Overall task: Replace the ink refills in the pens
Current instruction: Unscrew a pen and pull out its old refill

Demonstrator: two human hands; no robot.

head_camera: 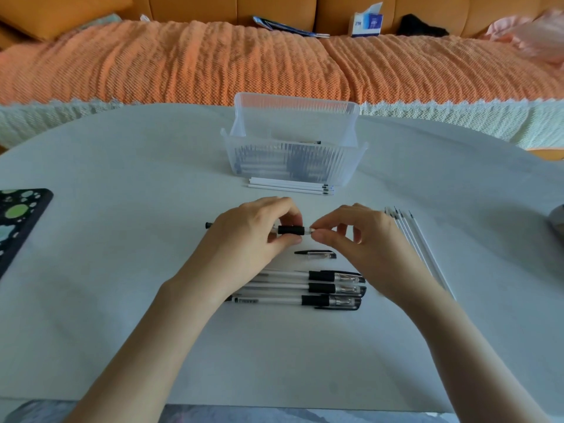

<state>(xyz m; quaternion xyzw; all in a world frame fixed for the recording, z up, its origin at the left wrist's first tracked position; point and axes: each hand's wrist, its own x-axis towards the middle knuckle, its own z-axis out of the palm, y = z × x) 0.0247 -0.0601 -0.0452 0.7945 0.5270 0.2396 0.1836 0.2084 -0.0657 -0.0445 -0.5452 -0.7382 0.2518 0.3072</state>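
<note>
head view: left hand [244, 236] curled round the pen [291, 230], right hand [363, 239] pinching its tip end

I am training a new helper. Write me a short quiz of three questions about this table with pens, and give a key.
1. True or false: some white refills lie on the table, just in front of the clear plastic basket.
2. How many capped pens lie in a row near the person's wrists?
3. Whose fingers are around the black grip of the pen? A) left hand B) right hand

Key: 1 true; 2 three; 3 A (the right hand pinches the tip end).
</note>
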